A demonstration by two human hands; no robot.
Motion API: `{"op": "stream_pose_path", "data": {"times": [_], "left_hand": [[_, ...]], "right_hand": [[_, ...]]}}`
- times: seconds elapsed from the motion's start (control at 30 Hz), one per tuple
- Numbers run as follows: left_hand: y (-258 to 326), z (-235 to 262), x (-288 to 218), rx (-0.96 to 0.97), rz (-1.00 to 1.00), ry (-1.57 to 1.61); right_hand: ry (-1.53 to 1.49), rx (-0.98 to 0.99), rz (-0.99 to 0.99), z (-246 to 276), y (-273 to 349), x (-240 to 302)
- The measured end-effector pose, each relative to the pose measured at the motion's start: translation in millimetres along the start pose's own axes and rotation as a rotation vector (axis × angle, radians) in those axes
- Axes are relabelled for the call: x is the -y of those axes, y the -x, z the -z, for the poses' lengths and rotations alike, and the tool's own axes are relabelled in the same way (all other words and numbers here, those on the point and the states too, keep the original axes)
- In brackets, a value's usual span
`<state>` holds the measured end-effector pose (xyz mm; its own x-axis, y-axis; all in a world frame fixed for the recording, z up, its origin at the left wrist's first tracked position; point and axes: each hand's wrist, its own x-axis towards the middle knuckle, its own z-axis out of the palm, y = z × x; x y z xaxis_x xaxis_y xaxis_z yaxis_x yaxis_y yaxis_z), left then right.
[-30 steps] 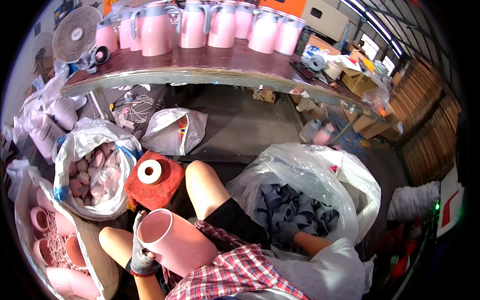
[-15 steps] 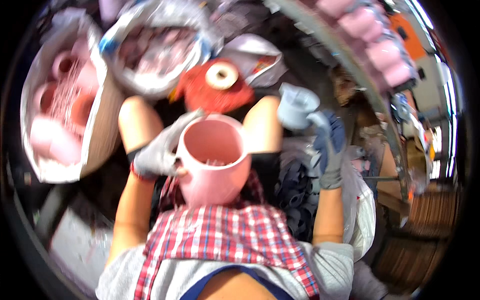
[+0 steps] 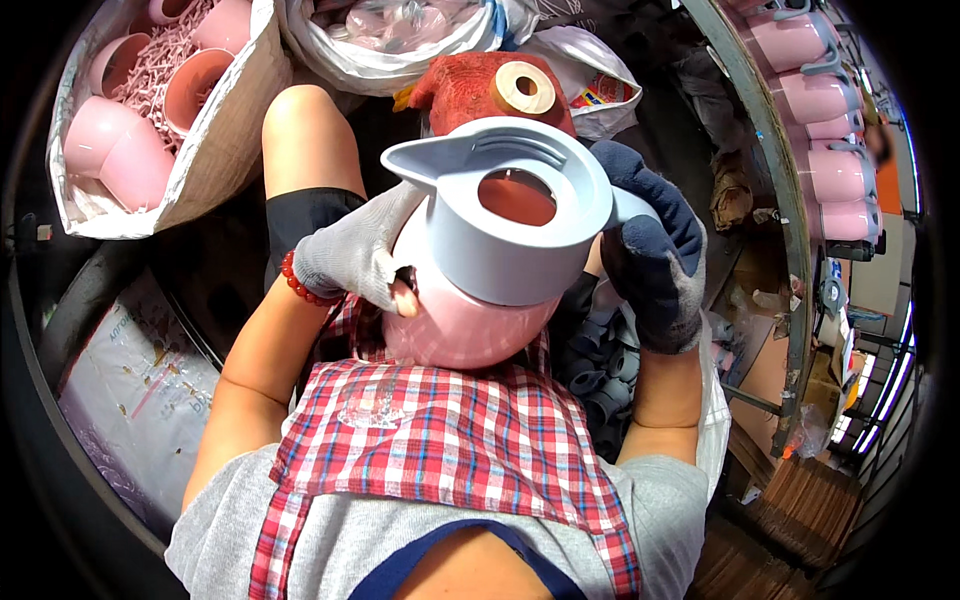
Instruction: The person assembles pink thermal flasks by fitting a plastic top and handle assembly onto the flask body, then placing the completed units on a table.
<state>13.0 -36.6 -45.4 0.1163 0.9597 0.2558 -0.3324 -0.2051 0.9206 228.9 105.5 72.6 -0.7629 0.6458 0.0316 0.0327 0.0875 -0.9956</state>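
On my lap stands a rounded pink jug body [image 3: 470,335], tilted toward me. My left hand [image 3: 365,250], in a grey glove with a torn fingertip, grips its left side. Over its mouth sits a pale blue-grey spouted jug collar [image 3: 510,262] with a round opening, its spout pointing left. My right hand [image 3: 655,250], in a dark blue and grey glove, is closed around the collar's handle on the right. Whether the collar is fully seated cannot be made out. Through the opening the pink inside shows.
A white sack [image 3: 225,165] of pink jug bodies and shredded paper stands at left. Ahead lie a red cloth bundle [image 3: 460,90] with a cream ring [image 3: 525,87] and white bags. Dark grey parts [image 3: 600,375] fill a bag by my right forearm. Pink jugs [image 3: 795,100] line a right-hand rack.
My right hand has brought the collar from the right onto the pink body's mouth. My left hand still holds the body. The view has shifted.
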Motion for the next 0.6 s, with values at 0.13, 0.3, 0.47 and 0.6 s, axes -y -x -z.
{"op": "stream_pose_path", "data": {"times": [0.13, 0.3, 0.47, 0.6], "left_hand": [[0.3, 0.5, 14.8, 0.008, -0.055, -0.047], [-1.0, -5.6, 24.0, -0.011, -0.001, 0.11], [-3.3, -5.7, 31.5, 0.026, 0.069, 0.178], [-2.7, -4.5, 41.3, 0.021, 0.06, 0.172]], "right_hand": [[-0.123, -0.01, -0.025, 3.7, 0.8, -15.9], [-0.094, 0.011, -0.038, 13.5, 4.4, -32.2], [-0.068, 0.014, 0.015, 22.0, 4.7, -45.1], [-0.1, -0.018, 0.038, 23.6, 4.9, -56.5]]}}
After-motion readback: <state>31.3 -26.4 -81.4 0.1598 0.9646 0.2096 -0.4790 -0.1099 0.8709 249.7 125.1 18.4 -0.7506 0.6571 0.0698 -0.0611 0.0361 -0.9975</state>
